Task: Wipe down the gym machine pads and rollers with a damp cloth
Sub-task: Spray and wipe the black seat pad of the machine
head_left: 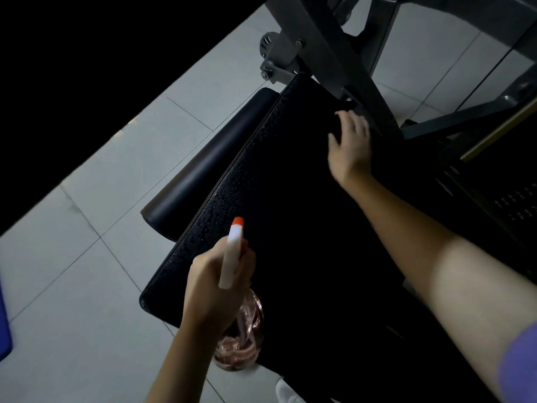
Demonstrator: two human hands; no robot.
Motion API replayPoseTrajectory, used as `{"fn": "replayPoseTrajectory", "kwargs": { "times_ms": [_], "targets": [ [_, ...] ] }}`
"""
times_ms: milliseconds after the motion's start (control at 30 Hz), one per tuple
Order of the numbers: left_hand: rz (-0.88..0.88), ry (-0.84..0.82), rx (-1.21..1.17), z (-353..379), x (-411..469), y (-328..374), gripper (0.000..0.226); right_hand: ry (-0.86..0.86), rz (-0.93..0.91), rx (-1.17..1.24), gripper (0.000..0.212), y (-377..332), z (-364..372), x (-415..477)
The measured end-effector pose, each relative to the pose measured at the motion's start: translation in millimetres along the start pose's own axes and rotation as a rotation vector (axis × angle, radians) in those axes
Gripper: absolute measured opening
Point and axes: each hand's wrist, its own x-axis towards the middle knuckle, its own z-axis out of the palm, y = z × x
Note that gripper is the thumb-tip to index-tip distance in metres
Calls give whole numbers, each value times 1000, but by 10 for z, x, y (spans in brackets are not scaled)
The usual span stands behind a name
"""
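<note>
A large black pad (284, 216) of the gym machine fills the middle of the view, with fine droplets along its left edge. My left hand (216, 282) grips a spray bottle (232, 257) with a white head, an orange nozzle tip and a clear pinkish body, held over the pad's near left corner with the nozzle pointing at the pad. My right hand (350, 144) rests on the pad's far end with its fingers curled over something dark; it is too dark to tell whether that is a cloth. A black roller pad (209, 167) lies beside the big pad on the left.
The grey steel frame (343, 53) with a bolted bracket (276, 56) rises beyond the pad. Dark machine parts (491, 181) stand at the right. Pale floor tiles (87, 228) spread to the left. A blue object (4, 321) shows at the left edge.
</note>
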Motion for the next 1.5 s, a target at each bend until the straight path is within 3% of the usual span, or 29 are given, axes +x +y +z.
{"fn": "replayPoseTrajectory", "kwargs": {
  "times_ms": [67,233,333,433,567,600,700,800,867,933,1067,1133,1200,1333,1400,1500],
  "targets": [
    [-7,10,16,2,9,-46,41,-4,25,39,45,-226,154,-164],
    [-2,22,39,-15,25,-58,34,-277,-605,-21,44,-71,144,-814],
    [0,26,45,-21,11,-52,36,-385,-736,-116,48,197,-100,-712],
    [1,35,46,-13,2,-34,34,-293,-588,-137,44,312,-214,-440],
    [2,55,45,-13,-19,-24,32,-14,-89,8,42,-70,105,-526],
    [-10,69,25,-17,-26,-14,31,19,-48,28,42,-203,219,-637],
    [-62,125,-54,-28,-26,-7,31,8,-353,22,42,-366,376,-1049],
    [-122,144,-124,-49,-33,-17,38,-233,-710,-56,46,-121,209,-1229],
    [-136,141,-132,-62,-43,-16,38,-346,-815,-146,55,76,40,-1094],
    [-131,129,-135,-66,-55,2,38,-361,-784,-180,54,211,-98,-897],
    [-92,54,-178,-99,-82,32,49,-142,-296,67,43,55,5,-933],
    [-69,-19,-145,-118,-115,52,56,-15,-158,105,41,-153,209,-1144],
    [-85,-121,-73,-125,-169,49,60,-9,-203,100,42,-214,276,-1290],
    [-134,-255,34,-136,-349,-21,49,-258,-356,71,46,39,43,-1235],
    [-194,-266,16,-153,-413,-56,50,-347,-348,87,46,81,-29,-1197],
    [-221,-285,54,-186,-474,-94,51,-326,-285,150,45,3,-23,-1256]
  ]
}}
